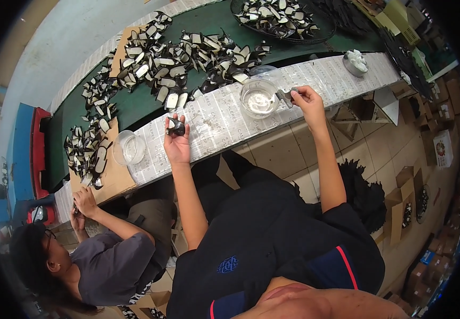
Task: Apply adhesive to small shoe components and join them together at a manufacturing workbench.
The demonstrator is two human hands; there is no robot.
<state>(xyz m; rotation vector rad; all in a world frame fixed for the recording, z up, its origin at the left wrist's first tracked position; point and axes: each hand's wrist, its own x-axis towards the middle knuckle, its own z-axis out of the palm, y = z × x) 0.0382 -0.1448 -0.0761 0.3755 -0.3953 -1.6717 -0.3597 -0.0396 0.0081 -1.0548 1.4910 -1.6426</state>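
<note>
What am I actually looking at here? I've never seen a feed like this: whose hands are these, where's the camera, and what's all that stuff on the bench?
There is no machine: a person works with two bare hands. The single picture comes from a wide fisheye camera on that person's head, looking down, so straight edges bend near the rim.

The left hand holds up a small black piece. The right hand grips a small tool, hard to make out, at the edge of a clear round bowl with something whitish inside.

The bench is covered in printed paper. Behind it, a green belt carries many black-and-white cut pieces. A second clear bowl stands to the left.

At lower left sits a co-worker in grey, whose hands are separate from the wearer's.
</note>
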